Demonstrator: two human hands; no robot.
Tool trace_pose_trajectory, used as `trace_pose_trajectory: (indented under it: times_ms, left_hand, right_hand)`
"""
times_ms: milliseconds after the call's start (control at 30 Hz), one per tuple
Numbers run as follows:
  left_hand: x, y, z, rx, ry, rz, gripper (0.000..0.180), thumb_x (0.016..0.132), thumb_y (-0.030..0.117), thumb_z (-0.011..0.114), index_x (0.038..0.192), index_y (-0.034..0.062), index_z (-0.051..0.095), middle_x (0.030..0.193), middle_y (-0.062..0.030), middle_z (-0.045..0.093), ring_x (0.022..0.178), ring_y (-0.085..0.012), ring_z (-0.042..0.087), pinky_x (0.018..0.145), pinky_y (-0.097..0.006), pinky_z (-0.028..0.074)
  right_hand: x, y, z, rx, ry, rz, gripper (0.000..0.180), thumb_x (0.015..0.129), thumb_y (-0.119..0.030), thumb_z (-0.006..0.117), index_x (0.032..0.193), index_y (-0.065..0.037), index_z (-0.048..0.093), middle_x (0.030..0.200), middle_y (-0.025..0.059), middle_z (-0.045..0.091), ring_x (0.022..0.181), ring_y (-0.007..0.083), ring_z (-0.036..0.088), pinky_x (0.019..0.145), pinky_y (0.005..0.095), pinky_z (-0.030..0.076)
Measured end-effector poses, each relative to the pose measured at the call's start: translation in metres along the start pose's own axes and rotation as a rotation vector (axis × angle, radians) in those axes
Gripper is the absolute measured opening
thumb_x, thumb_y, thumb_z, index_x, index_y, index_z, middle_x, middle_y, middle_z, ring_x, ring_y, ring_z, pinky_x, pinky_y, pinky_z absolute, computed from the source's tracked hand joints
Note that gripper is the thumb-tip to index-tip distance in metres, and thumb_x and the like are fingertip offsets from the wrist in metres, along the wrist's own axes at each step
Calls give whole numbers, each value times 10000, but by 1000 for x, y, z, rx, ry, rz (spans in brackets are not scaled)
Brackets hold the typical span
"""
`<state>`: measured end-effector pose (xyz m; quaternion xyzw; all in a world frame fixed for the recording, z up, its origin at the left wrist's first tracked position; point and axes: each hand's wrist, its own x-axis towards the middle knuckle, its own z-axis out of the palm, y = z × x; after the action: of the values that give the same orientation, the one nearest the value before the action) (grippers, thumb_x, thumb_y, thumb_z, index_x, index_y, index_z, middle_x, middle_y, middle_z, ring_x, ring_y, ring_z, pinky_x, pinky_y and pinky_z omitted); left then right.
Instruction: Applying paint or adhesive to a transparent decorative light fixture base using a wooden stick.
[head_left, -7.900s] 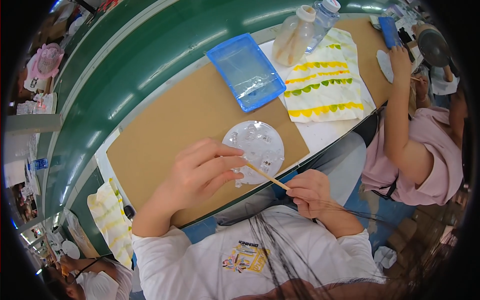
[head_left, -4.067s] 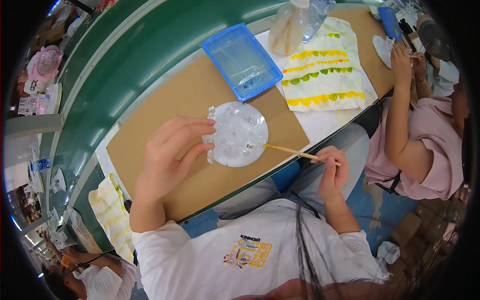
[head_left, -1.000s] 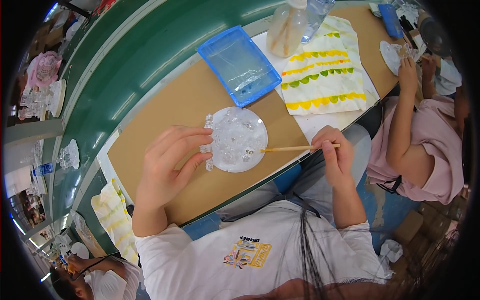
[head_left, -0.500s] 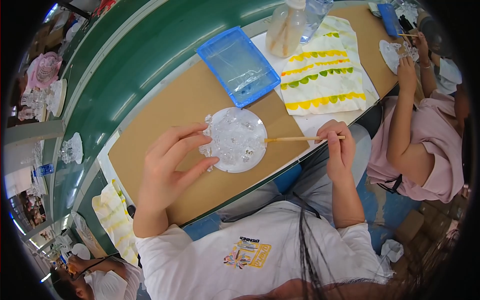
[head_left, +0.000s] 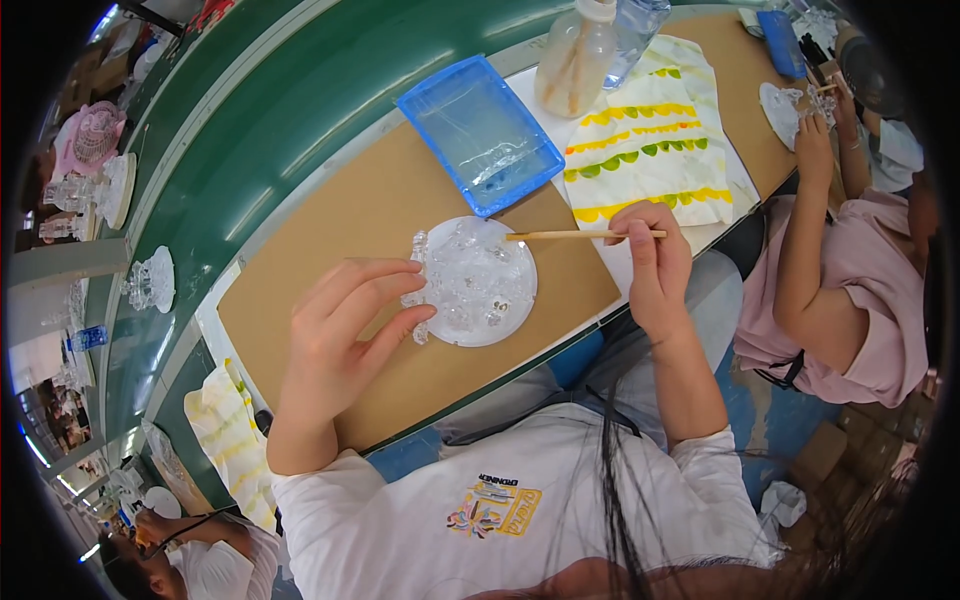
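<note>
A round, whitish translucent disc bearing several clear, glassy pieces is in front of me above the brown board. At its left edge is a knobbly clear piece. My left hand has thumb and fingertips closed around this edge piece, the fingers bent. In my right hand, between thumb and fingers, is a thin wooden-handled brush. It points left, and its tip lies over the disc's upper right part. Whether the tip touches a piece cannot be made out.
A brown board covers the bench. Beyond the disc sits a blue-rimmed tray, with a cloudy bottle and a patterned cloth to its right. A green surface runs behind. Another person works at right.
My right hand has moved left and up, carrying the brush tip from the disc's right edge to its upper right part. The left fingers have drawn slightly closer together; the disc has barely shifted.
</note>
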<state>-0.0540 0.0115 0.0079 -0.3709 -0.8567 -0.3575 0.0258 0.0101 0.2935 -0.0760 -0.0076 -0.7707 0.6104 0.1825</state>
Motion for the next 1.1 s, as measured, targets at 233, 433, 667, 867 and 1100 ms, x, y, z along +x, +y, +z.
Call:
trace_pose_trajectory:
  times_ms: [233, 433, 667, 867, 1100]
  left_hand:
    - [0, 1, 0, -1, 9, -3, 291, 652, 11, 789, 916, 12, 666, 967, -110, 690, 872, -259, 655, 746, -324, 511]
    - [2, 2, -2, -6, 6, 12, 270, 684, -17, 760, 936, 17, 671, 979, -107, 695, 891, -258, 664, 747, -330, 515]
    - [2, -5, 2, -25, 55, 63, 209, 758, -28, 690, 964, 1, 673, 974, -110, 697, 865, -261, 671, 737, -331, 535]
    - [3, -7, 8, -49, 96, 65, 219, 762, -49, 670, 974, 3, 682, 971, -107, 704, 872, -260, 682, 753, -328, 547]
    - [0, -14, 11, -67, 102, 135, 218, 760, -47, 670, 972, 2, 679, 980, -100, 706, 844, -249, 691, 722, -307, 552]
  right_hand:
    - [4, 3, 9, -27, -87, -50, 181, 997, -123, 420, 927, 2, 531, 900, 107, 575, 788, 154, 559, 748, 273, 455]
    - [-9, -16, -18, -91, -75, -9, 181, 986, -129, 436, 911, 6, 530, 851, 115, 570, 769, 162, 556, 728, 274, 447]
    - [-6, -43, -18, -24, 176, -227, 216, 996, -188, 430, 895, -10, 499, 809, 114, 554, 706, 158, 528, 698, 262, 424]
    - [26, -33, 8, -220, 127, -234, 146, 975, -125, 494, 932, 7, 541, 839, 108, 601, 735, 168, 596, 693, 283, 466]
    - [50, -22, 37, -414, -28, -222, 139, 962, -110, 510, 931, 14, 565, 808, 94, 627, 748, 173, 623, 691, 288, 477]
